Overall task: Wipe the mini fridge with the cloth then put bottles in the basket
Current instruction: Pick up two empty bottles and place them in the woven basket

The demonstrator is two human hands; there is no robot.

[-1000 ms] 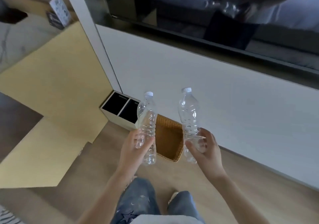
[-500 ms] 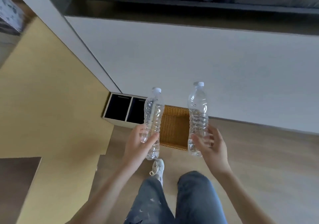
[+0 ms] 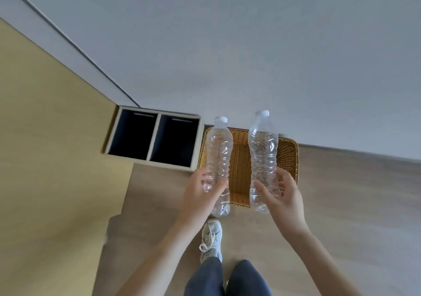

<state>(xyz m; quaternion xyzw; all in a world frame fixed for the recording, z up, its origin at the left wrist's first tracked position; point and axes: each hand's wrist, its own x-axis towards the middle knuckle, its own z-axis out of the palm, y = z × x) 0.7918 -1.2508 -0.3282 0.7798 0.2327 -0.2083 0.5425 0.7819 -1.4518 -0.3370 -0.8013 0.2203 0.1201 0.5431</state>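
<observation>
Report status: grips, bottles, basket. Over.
Left grip holds left bottle, right grip holds right bottle. Both upright. Basket on floor ahead, nothing blocking it.

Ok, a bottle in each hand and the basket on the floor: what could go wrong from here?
The left bottle lines up with the basket rim beside the open two-compartment box; released there, it might clip the rim or land in the box. The left hand and right hand grip low, so it or the right bottle could tip while lowered. The shoe stands near the basket; a step might nudge it.
</observation>
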